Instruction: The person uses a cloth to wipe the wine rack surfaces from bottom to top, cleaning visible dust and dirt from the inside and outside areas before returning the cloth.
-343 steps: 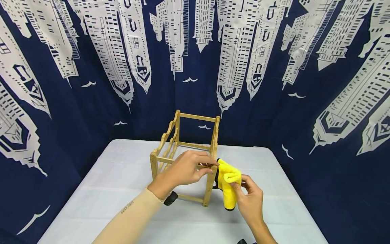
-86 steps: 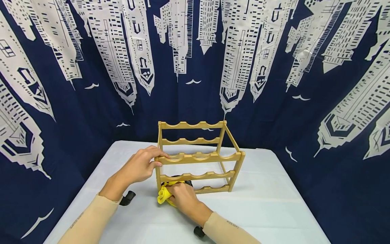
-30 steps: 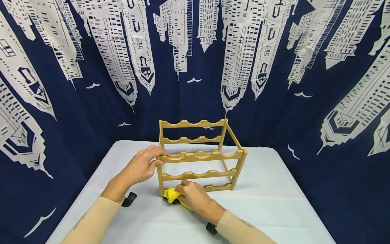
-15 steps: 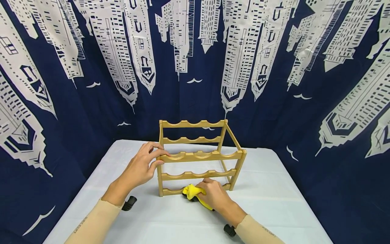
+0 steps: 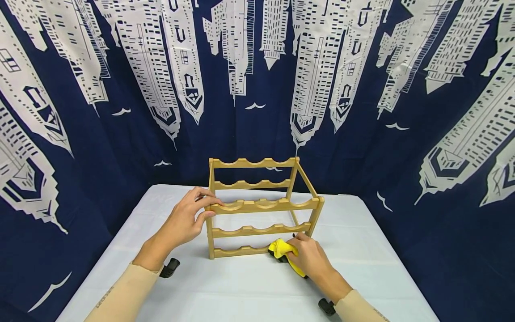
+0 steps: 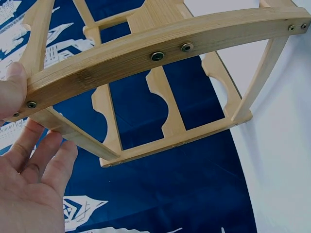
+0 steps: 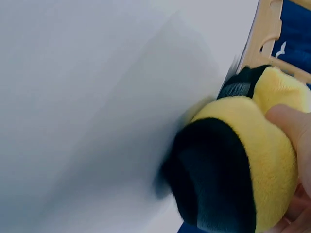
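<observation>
A light wooden bottle rack (image 5: 263, 206) with scalloped rails stands on the white-covered table. My left hand (image 5: 186, 219) grips its near left top corner, thumb on the front and fingers over the top; in the left wrist view, the thumb and fingers lie on either side of the corner of the rack (image 6: 116, 63). My right hand (image 5: 311, 257) holds a bunched yellow cloth (image 5: 281, 248) with black edging against the right part of the bottom front rail. The right wrist view shows the cloth (image 7: 262, 160) folded under the thumb, its dark side facing the table.
The white table (image 5: 225, 295) stretches in front of the rack and to both sides. A navy curtain with white buildings (image 5: 257, 134) hangs close behind and around it. Black wrist straps (image 5: 170, 268) sit on both forearms.
My right hand has slid the yellow cloth rightward along the bottom front rail, from its left end to near the right post. My left hand keeps its hold; the rack was turned earlier.
</observation>
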Tool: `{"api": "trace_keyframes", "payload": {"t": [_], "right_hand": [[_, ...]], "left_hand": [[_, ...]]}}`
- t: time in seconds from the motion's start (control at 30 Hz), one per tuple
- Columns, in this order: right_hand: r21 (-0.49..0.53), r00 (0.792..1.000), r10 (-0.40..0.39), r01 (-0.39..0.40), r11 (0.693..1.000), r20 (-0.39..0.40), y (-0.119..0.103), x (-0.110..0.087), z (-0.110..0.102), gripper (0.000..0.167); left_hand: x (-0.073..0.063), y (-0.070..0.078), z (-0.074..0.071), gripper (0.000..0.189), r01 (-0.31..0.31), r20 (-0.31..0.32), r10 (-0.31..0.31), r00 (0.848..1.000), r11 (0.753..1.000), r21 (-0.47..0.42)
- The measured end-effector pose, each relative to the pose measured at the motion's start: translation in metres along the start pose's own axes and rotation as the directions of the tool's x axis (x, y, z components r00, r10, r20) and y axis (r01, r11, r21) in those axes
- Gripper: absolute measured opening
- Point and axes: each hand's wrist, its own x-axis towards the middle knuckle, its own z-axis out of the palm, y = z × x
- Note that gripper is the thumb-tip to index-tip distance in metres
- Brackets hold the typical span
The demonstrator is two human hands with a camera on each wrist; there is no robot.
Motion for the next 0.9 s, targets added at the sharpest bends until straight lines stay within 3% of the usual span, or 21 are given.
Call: {"api": "trace_keyframes", "payload": {"t": [0.13,0.2,0.33,0.47,0.57,0.67,0.77,0.9], "right_hand": [[-0.091,0.996,0.089,-0.087,0.992,0.017,0.008,-0.008,-0.008,0.032],[-0.114,0.996,0.094,-0.094,0.989,-0.003,0.01,-0.011,-0.012,0.033],[-0.12,0.989,-0.008,-0.01,0.993,-0.147,0.012,-0.015,-0.016,0.042],[-0.144,0.951,-0.135,0.098,0.985,-0.276,0.011,-0.014,-0.015,0.055],[-0.157,0.961,-0.124,0.086,0.984,-0.247,0.005,-0.011,-0.01,0.054],[-0.124,0.99,-0.026,0.009,0.992,-0.141,-0.006,-0.008,-0.003,0.042],[-0.034,0.997,0.044,-0.046,0.998,-0.061,-0.016,-0.003,0.002,0.035],[0.106,0.998,-0.007,0.013,0.994,-0.062,-0.023,0.003,0.007,0.034]], "left_hand": [[0.0,0.0,0.001,0.034,-0.008,-0.012,0.008,1.0,1.0,0.004],[0.0,0.0,0.001,0.034,-0.007,-0.014,0.007,1.0,1.0,0.004],[0.0,0.001,0.003,0.032,-0.016,-0.015,0.016,1.0,1.0,0.005],[0.001,0.001,0.002,0.032,-0.021,-0.023,0.021,0.999,1.0,0.011],[0.001,0.001,0.002,0.033,-0.019,-0.032,0.019,0.999,1.0,0.012],[0.0,0.0,0.002,0.033,-0.025,-0.039,0.026,0.999,1.0,0.013],[0.0,-0.001,0.003,0.033,-0.031,-0.042,0.031,0.999,0.999,0.012],[0.001,-0.001,0.003,0.034,-0.031,-0.055,0.032,0.998,1.0,0.003]]}}
